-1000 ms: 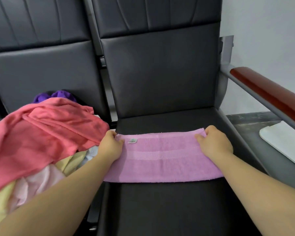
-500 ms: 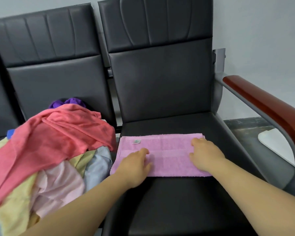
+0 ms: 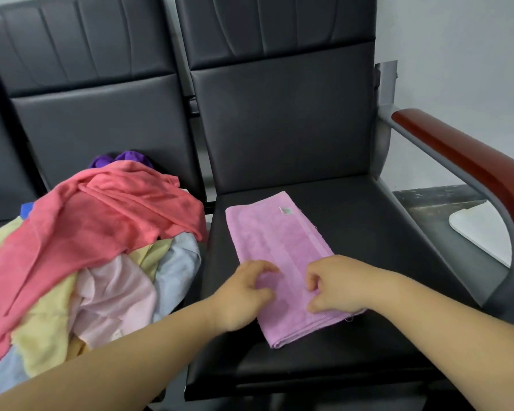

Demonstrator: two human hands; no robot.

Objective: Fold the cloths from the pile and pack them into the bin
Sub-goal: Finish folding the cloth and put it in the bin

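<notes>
- The black seat (image 3: 353, 209) is occupied by the folded lilac cloth (image 3: 276, 247), laid flat beside the pile.
- The pile of cloths (image 3: 101, 232) is heaped on the neighbouring seat, unchanged, with a coral cloth on top.
- The lilac cloth, set crosswise half a second ago, is now turned lengthwise, one short end toward the backrest.
- The left hand (image 3: 244, 295) and right hand (image 3: 336, 286) have been brought close together on its near end, fingers curled; whether fabric is pinched cannot be told.
- The label (image 3: 286, 211) is now found at the far end.
</notes>
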